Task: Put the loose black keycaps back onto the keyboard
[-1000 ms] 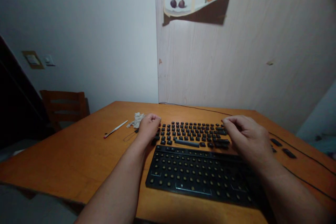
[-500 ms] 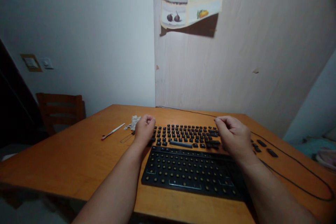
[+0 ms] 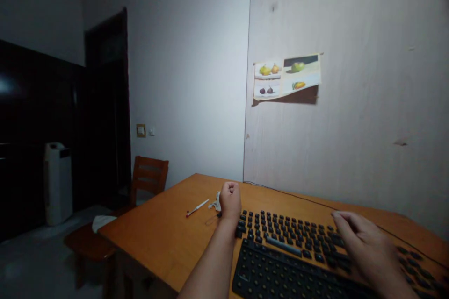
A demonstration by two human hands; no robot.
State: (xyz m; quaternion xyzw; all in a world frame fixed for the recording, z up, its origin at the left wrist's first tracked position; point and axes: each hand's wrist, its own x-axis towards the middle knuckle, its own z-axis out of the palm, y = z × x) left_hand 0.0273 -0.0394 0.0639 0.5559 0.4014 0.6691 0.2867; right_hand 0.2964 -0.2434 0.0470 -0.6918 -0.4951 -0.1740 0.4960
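Keycaps, loose: likely light, stiff; pinch by sides. Board: likely rigid; hold by edges. Left hand: fisted, nothing showing. Right hand: curled, cannot tell whether pinching.

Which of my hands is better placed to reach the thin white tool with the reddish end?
Probably your left hand: it is much nearer the thin white tool, though closed in a fist. Your right hand is farther off, with many loose keycaps in between.
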